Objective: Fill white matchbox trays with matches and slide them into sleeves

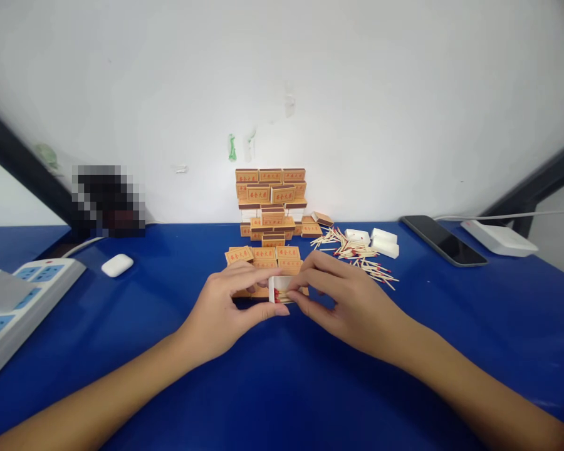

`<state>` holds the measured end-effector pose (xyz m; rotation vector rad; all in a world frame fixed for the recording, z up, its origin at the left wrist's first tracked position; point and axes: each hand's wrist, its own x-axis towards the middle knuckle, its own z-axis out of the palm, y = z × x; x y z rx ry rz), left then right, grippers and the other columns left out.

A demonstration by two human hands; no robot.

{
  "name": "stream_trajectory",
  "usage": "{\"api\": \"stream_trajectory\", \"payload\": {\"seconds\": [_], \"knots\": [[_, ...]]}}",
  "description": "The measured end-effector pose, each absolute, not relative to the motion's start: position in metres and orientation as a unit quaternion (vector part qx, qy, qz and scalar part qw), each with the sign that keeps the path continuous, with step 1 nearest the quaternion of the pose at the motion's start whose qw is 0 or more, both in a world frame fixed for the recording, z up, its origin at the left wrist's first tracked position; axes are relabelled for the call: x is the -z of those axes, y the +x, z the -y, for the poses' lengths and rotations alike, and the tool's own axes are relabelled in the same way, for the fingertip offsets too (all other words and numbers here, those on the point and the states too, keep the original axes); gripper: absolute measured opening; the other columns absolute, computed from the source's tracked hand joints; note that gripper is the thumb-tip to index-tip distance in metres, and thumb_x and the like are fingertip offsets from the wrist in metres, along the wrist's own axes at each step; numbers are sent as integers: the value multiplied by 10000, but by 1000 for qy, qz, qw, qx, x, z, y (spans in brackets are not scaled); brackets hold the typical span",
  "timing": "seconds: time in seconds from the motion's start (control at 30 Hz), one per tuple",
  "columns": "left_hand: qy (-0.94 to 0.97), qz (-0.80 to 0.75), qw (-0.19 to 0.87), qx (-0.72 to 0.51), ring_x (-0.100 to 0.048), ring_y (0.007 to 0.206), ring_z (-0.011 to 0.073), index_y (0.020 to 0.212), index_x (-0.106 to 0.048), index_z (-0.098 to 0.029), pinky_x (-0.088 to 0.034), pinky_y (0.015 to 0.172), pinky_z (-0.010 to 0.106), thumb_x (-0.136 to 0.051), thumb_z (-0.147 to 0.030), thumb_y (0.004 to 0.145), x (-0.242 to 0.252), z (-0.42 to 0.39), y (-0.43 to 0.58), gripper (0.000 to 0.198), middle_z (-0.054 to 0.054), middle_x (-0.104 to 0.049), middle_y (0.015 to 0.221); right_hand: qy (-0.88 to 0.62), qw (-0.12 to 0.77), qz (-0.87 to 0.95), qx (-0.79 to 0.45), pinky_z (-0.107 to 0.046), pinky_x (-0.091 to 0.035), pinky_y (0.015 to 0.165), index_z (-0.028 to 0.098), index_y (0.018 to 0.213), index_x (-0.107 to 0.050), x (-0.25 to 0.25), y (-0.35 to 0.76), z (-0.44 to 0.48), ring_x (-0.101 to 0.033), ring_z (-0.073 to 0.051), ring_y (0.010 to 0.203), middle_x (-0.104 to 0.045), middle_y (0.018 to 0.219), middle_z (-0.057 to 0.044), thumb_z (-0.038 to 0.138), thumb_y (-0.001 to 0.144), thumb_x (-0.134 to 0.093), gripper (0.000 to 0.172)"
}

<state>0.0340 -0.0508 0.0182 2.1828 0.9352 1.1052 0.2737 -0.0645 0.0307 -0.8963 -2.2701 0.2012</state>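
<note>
A white matchbox tray (282, 285) with red-tipped matches in it is held between both hands at the centre. My left hand (230, 307) grips its left end, thumb below and fingers above. On the right side, my right hand (341, 294) has its thumb and fingers pinched at the tray's matches; whether it holds matches or the tray edge is too small to tell. Just behind the hands lie orange matchboxes (264, 255) in rows, partly hidden by the fingers. Farther back, more matchboxes (271, 194) stand stacked against the wall.
Loose matches (357, 250) are heaped to the right, beside white trays (384, 243). A black phone (444, 240) and a white device (498, 238) lie farther right. At left are a white earphone case (117, 265) and a power strip (32, 300).
</note>
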Motion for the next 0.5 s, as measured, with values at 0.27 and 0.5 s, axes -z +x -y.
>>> {"api": "stream_trajectory", "payload": {"seconds": [0.27, 0.5], "knots": [[804, -337, 253, -420, -727, 904, 210, 1272, -784, -277, -589, 855, 341, -919, -329, 816, -16, 52, 34, 478, 24, -818, 994, -342, 349, 867, -92, -306, -512, 665, 210, 1032, -697, -31, 270, 71, -601, -160, 760, -613, 898, -42, 179, 1030, -581, 120], [783, -395, 251, -409, -704, 902, 201, 1267, -788, -283, -568, 865, 346, -904, -339, 834, -17, 47, 30, 451, 12, -792, 948, -488, 299, 820, -1, -331, -443, 603, 247, 950, -731, -56, 337, 38, -589, -177, 640, -682, 800, -36, 352, 1010, -604, 176]]}}
